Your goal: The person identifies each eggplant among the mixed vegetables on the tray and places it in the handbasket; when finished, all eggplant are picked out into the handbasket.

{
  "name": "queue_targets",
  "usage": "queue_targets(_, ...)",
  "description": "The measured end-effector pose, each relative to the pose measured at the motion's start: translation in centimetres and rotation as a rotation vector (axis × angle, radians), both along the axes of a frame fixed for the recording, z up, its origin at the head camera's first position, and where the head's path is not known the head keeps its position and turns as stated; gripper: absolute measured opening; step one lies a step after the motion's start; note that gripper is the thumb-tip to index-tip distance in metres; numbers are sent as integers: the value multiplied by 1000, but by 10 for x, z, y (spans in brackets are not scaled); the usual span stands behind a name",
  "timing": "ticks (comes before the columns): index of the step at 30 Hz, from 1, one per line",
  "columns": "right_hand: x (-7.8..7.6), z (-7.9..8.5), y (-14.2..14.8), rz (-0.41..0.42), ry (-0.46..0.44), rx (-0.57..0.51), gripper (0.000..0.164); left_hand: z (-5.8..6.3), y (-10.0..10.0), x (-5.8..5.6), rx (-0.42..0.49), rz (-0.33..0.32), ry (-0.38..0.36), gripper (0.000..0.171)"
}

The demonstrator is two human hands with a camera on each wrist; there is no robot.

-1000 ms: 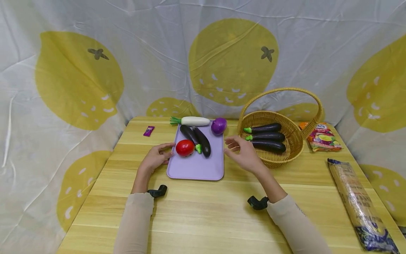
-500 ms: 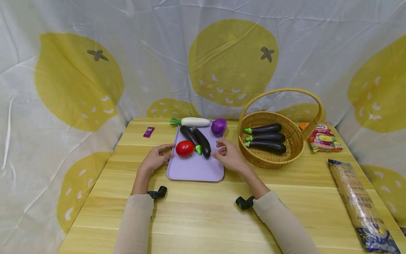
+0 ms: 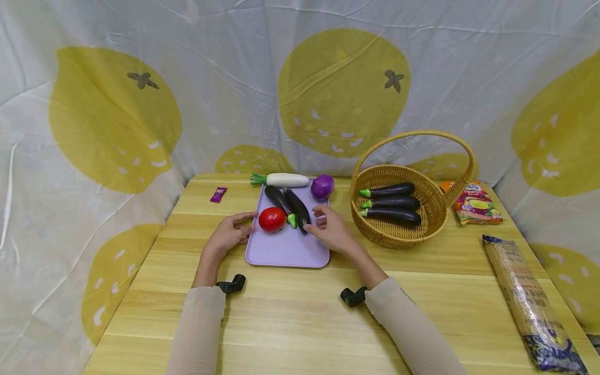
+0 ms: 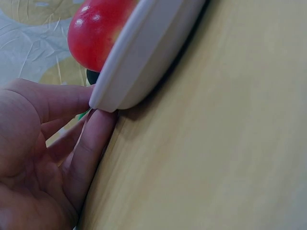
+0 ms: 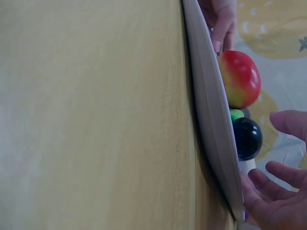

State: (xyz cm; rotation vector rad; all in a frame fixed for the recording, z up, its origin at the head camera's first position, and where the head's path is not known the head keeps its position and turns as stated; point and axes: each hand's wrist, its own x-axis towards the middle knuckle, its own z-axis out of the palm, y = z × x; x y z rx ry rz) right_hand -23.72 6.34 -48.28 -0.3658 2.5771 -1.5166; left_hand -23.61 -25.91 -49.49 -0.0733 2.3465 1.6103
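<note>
On the left side, my left hand pinches the rim of a light purple tray; the left wrist view has its thumb at the rim and a finger under the edge. My right hand is over the tray's right side, fingers spread and thumb at the lower end of the right eggplant. In the right wrist view a gap shows between that thumb and the dark eggplant end. A second eggplant lies alongside, and a red tomato sits near my left hand.
A white radish and a purple onion lie along the tray's far edge. To the right stands a wicker basket holding three eggplants. Beyond it are a snack bag and a long noodle pack. A small purple packet lies left.
My right hand has moved left from beside the basket to over the tray, its thumb reaching the right eggplant's end. My left hand has stayed at the tray's left rim.
</note>
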Motion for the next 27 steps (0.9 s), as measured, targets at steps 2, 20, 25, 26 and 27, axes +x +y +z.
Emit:
queue_targets(2,-1,-1,-2,4,4,13,62,1,0,1,3,0,-3,47)
queue_targets(20,-10,-4,-19,-14,25,89,67,2,0,2,-9,2,6,47)
queue_targets(25,-14,-7,-22,-17,30,100,69,1,0,1,-13,11,0,47)
queue_targets(26,-14,-8,-23,-16,32,104,70,1,0,1,-15,13,-1,46)
queue_targets(27,-15,-8,-23,-15,32,109,70,1,0,1,-16,13,-1,46)
